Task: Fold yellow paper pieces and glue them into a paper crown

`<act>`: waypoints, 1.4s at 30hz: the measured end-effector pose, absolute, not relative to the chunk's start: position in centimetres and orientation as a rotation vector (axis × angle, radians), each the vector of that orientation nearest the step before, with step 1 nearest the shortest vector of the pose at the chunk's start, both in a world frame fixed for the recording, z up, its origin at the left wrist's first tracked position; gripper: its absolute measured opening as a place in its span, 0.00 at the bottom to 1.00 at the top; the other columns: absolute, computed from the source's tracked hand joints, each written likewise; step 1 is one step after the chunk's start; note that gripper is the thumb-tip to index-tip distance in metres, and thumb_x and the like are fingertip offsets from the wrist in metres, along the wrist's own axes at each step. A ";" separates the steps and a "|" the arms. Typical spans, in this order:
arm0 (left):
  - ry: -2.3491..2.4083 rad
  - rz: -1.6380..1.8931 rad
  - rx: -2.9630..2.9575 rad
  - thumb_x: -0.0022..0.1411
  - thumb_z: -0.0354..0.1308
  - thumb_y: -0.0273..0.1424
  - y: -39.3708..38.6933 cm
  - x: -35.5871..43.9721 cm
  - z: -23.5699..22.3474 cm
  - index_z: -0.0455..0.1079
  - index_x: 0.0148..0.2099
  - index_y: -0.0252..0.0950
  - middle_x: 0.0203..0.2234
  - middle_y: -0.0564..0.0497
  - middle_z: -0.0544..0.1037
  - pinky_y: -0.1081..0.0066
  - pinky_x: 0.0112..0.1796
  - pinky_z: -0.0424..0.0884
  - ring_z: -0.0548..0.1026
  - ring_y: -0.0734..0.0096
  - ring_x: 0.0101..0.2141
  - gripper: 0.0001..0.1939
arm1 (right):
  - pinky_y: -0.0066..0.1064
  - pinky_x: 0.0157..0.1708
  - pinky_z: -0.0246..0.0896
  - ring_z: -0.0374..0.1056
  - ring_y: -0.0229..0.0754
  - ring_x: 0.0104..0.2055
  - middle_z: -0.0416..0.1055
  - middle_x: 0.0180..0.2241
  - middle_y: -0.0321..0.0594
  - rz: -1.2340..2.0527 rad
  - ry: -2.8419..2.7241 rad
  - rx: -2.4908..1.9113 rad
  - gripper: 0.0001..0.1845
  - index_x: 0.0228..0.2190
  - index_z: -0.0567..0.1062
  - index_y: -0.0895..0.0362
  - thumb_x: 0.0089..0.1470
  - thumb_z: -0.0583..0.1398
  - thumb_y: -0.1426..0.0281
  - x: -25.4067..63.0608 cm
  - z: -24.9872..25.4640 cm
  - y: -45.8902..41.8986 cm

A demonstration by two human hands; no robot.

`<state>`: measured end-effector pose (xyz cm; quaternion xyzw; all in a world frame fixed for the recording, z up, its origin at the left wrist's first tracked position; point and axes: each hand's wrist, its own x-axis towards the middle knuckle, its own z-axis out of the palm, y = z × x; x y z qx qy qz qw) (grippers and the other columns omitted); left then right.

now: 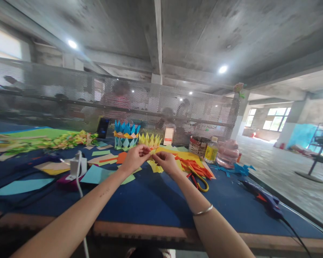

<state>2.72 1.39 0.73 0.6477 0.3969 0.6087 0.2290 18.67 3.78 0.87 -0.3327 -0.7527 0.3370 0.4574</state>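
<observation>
My left hand (136, 157) and my right hand (167, 161) meet over the middle of the table, fingertips pinched together. Between them is a small yellow paper piece (152, 152), mostly hidden by the fingers. Just below lie loose yellow paper pieces (155, 167). Behind my hands stands a yellow folded-paper crown (150, 139), and to its left a taller blue, orange and green one (127, 135). Orange paper strips (195, 166) are heaped right of my right hand, with yellow-handled scissors (201, 183) at their near edge.
A glue gun (266, 199) lies at the right. A yellow-labelled bottle (211, 150), a pink clear container (228, 154) and a woven basket (197, 145) stand behind. Left are a white plug (78, 166) with a cable, blue paper sheets (21, 187) and green folded pieces (67, 141). A perforated screen (204, 111) closes the back.
</observation>
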 end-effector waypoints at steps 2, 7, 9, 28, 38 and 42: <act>1.097 1.660 1.793 0.47 0.61 0.33 1.2 2.8 0.8 0.67 0.32 0.34 0.29 0.49 0.76 0.65 0.37 0.73 0.76 0.68 0.31 0.10 | 0.24 0.23 0.57 0.61 0.33 0.22 0.66 0.19 0.34 0.780 -1.872 -0.836 0.17 0.22 0.71 0.60 0.46 0.61 0.58 18.7 0.8 3.9; 1.146 1.617 1.721 0.45 0.62 0.31 0.6 2.9 1.4 0.67 0.32 0.34 0.27 0.51 0.75 0.68 0.33 0.72 0.75 0.69 0.29 0.11 | 0.23 0.22 0.55 0.60 0.31 0.21 0.66 0.19 0.34 0.774 -1.888 -0.835 0.13 0.22 0.71 0.61 0.48 0.60 0.63 18.8 0.7 4.1; 1.165 1.592 1.674 0.44 0.62 0.30 0.4 3.0 1.6 0.66 0.32 0.34 0.24 0.52 0.74 0.70 0.31 0.71 0.75 0.70 0.27 0.11 | 0.23 0.22 0.54 0.59 0.31 0.21 0.66 0.19 0.33 0.761 -1.898 -0.831 0.11 0.22 0.71 0.60 0.48 0.59 0.66 18.8 0.8 4.1; 1.139 1.368 1.538 0.43 0.64 0.36 0.8 2.7 1.0 0.70 0.30 0.33 0.21 0.52 0.75 0.70 0.30 0.69 0.74 0.70 0.24 0.13 | 0.23 0.23 0.50 0.57 0.32 0.22 0.68 0.19 0.33 0.528 -1.917 -0.968 0.07 0.22 0.74 0.60 0.47 0.59 0.71 19.0 1.4 3.4; 1.350 1.406 1.754 0.44 0.59 0.36 1.2 2.4 0.9 0.68 0.21 0.36 0.15 0.54 0.71 0.72 0.26 0.63 0.69 0.70 0.21 0.09 | 0.24 0.24 0.50 0.56 0.32 0.22 0.66 0.19 0.33 0.471 -1.967 -0.963 0.06 0.21 0.71 0.60 0.47 0.58 0.72 18.6 1.1 3.4; 1.400 1.411 1.801 0.45 0.58 0.37 0.9 2.5 1.0 0.68 0.21 0.36 0.16 0.53 0.72 0.72 0.25 0.62 0.70 0.68 0.22 0.10 | 0.24 0.25 0.50 0.56 0.33 0.23 0.64 0.20 0.33 0.482 -1.974 -0.918 0.07 0.22 0.70 0.59 0.49 0.57 0.69 18.6 0.6 3.8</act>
